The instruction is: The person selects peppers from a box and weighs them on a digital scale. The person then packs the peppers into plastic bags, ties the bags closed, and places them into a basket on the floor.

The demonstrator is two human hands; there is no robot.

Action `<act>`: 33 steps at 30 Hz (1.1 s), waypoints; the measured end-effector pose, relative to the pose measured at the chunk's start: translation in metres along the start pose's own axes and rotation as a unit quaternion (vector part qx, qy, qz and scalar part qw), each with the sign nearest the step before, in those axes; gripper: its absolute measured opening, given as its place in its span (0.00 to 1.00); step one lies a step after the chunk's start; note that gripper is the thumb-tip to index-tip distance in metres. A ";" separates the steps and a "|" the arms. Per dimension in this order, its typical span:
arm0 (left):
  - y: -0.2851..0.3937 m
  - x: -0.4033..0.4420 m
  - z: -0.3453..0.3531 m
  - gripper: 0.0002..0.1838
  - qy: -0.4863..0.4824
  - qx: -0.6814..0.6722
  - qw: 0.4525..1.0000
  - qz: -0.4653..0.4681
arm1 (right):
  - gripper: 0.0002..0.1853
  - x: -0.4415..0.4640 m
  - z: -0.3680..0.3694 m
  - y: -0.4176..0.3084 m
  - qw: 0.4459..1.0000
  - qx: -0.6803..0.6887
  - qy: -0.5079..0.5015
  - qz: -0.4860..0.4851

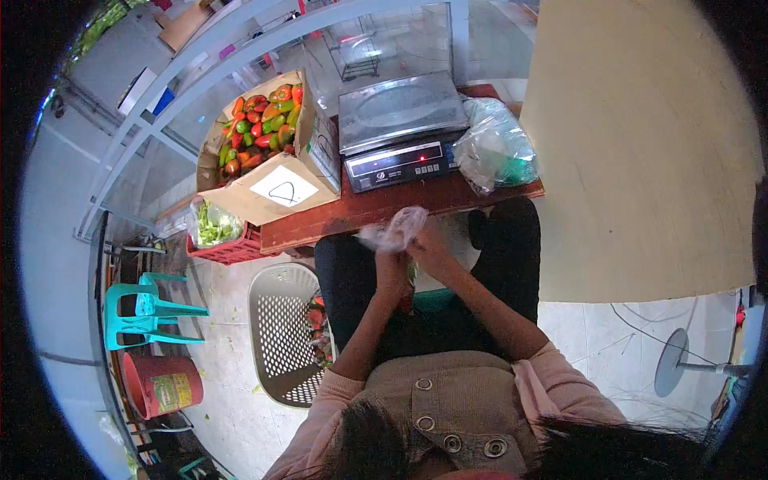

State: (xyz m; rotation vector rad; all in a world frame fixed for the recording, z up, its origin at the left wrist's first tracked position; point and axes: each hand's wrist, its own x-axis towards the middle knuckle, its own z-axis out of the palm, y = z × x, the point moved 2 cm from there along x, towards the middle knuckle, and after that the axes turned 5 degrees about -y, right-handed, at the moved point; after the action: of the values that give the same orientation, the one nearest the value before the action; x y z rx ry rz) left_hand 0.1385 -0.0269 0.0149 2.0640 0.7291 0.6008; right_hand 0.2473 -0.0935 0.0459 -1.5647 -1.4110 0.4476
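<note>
Scale (404, 132) tops table (436, 194) above tiled floor (228, 384); 2 hands (392, 274) (433, 253) seemingly grip 1 plastic bag (400, 227).

Turquoise plastic chair (146, 306), red bucket (164, 366) with yellow label (172, 391), round grey disc (670, 364), possibly a stand's base

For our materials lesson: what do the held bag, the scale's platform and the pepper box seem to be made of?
Held bag: probably thin plastic film, translucent and crinkled. Scale's platform: likely metal, silvery with soft reflections. Pepper box: apparently cardboard, matte tan with a folded-out flap.
</note>
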 end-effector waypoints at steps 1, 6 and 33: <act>0.000 0.003 0.000 0.15 -0.063 0.014 0.996 -0.057 | 0.15 0.002 -0.004 -0.005 0.995 0.069 0.012 0.067; -0.026 0.009 0.021 0.14 -0.227 0.150 0.961 -0.043 | 0.12 -0.003 -0.010 0.007 0.833 0.481 0.149 0.230; 0.028 0.016 -0.040 0.14 -0.101 0.356 0.916 0.158 | 0.14 0.001 -0.066 -0.021 0.981 -0.168 0.009 -0.096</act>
State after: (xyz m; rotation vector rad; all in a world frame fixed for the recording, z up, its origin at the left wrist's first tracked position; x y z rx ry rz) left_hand 0.1320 -0.0069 0.0615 2.9076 0.5352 0.2975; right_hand 0.2869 -0.1211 0.0950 -1.6676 -1.6701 0.0808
